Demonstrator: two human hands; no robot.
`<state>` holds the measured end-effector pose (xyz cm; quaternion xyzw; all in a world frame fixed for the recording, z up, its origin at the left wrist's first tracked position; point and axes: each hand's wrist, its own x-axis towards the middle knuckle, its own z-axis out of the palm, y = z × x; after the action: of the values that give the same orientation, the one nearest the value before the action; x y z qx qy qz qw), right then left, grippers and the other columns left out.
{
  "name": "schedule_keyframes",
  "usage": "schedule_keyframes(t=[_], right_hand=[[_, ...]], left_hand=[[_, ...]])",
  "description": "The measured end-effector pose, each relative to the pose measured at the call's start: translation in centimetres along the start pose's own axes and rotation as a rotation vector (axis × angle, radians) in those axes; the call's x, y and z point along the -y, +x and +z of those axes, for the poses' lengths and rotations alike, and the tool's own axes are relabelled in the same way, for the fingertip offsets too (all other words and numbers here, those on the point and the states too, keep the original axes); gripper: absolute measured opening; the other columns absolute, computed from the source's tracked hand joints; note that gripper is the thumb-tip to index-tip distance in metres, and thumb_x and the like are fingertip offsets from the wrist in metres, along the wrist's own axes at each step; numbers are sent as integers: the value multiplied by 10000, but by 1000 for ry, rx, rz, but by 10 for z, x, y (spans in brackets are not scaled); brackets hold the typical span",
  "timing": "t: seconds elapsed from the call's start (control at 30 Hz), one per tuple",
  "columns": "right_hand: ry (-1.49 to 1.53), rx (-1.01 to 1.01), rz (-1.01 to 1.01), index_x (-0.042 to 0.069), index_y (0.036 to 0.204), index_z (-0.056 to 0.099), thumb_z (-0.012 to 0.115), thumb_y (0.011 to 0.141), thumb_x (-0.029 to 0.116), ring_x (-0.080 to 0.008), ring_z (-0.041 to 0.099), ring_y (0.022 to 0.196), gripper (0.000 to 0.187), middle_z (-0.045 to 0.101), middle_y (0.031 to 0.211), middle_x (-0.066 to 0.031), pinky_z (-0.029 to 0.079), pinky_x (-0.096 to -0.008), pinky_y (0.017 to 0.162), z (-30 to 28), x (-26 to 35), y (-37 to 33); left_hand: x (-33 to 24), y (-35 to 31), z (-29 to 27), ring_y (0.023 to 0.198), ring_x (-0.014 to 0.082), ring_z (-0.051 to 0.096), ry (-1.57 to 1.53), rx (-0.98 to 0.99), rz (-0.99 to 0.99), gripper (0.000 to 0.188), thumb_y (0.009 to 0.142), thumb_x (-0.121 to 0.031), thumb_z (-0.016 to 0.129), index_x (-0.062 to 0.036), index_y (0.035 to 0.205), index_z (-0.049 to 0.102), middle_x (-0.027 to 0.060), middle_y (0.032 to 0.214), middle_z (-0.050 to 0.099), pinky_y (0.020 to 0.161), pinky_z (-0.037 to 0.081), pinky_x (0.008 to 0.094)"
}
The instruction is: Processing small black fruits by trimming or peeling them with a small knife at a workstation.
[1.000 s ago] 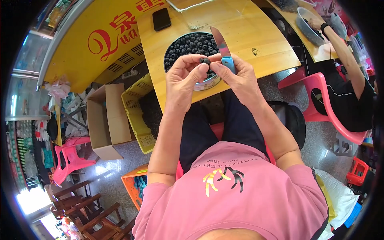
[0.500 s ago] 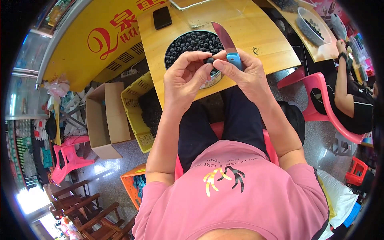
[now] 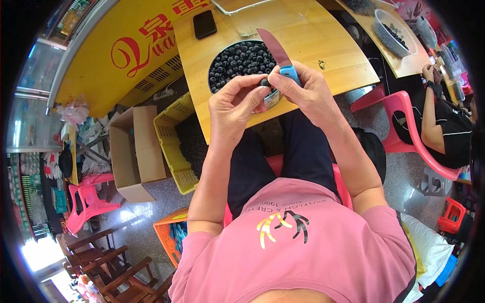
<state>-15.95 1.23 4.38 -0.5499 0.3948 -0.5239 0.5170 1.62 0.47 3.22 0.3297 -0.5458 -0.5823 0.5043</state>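
Above the near edge of a round bowl full of dark, round, berry-like fruits, my two hands meet. My left hand pinches one small dark round fruit between thumb and fingertips. Against that fruit's right side rests the thumb of my right hand. A knife with a blue handle is gripped in my right hand, its blade tilted up and to the left over the bowl. My right fingers partly hide the handle.
On the wooden table lie a black phone and a clear tray. A yellow crate and a cardboard box stand at the left. Rightward are a pink chair, another person and a translucent tub.
The knife blade has shifted left and tilted further left. My right hand has come slightly left, and the fruit between my fingers sits a little lower.
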Motion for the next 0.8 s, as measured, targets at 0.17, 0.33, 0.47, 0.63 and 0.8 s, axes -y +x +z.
schedule_keyframes(t=[0.17, 0.33, 0.47, 0.63, 0.8], right_hand=[[-67, 8, -96, 59, 939, 639, 663, 921, 240, -16, 456, 696, 183, 536, 766, 61, 355, -174, 603, 2, -13, 4], [8, 18, 12, 67, 934, 638, 662, 920, 238, -8, 448, 687, 173, 535, 764, 66, 342, -174, 580, 2, -5, 2], [56, 45, 62, 66, 935, 638, 665, 917, 237, -10, 455, 696, 174, 544, 771, 63, 346, -175, 590, 2, -2, 0], [-36, 22, -4, 49, 935, 638, 689, 901, 224, -42, 513, 772, 185, 586, 807, 36, 415, -203, 697, 5, -6, 2], [2, 41, 12, 41, 940, 643, 707, 892, 262, -47, 518, 784, 235, 592, 808, 23, 419, -207, 711, 5, -4, 4]], left_hand=[[-3, -1, 6, 694, 56, 579, 127, -57, 85, 187, 895, -3, 649, 16, 1082, 652, 19, 857, 668, 623, 491, 196], [2, -3, -2, 686, 60, 586, 48, -50, 28, 187, 890, -23, 665, 18, 1072, 659, 23, 845, 668, 614, 484, 197], [5, -4, -5, 677, 65, 592, -22, -29, 6, 192, 883, -38, 681, 16, 1066, 665, 21, 820, 662, 614, 481, 198], [-1, -5, 0, 674, 65, 589, 111, -62, 53, 192, 883, -38, 682, 11, 1068, 665, 16, 808, 656, 613, 478, 201], [4, -4, -3, 664, 66, 581, 89, -75, 50, 202, 882, -41, 684, 9, 1076, 664, 20, 819, 658, 612, 477, 204]])
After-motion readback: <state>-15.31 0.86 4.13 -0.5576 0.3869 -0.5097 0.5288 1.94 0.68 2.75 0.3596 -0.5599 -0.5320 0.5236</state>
